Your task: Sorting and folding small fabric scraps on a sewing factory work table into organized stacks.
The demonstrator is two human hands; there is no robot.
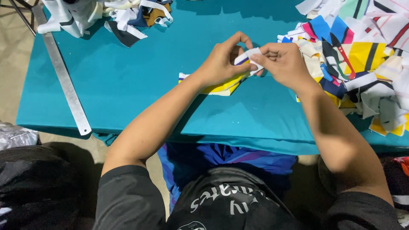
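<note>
Meanwhile both hands, left hand (219,61) and right hand (283,64), pinch a fabric strip (247,57); scrap pile (362,55) at three o'clock, metal ruler (64,79) at nine.

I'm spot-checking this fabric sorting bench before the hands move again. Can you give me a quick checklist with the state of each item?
1. Both hands on the piece: ok. Left hand and right hand pinch the white fabric strip.
2. Yellow and white piece lying on the teal table: ok.
3. Scrap pile clear of the hands: not ok, it lies right beside the right hand.
4. Metal ruler out of the way: ok, far left.
5. Strip free of the piece below: cannot tell.
</note>
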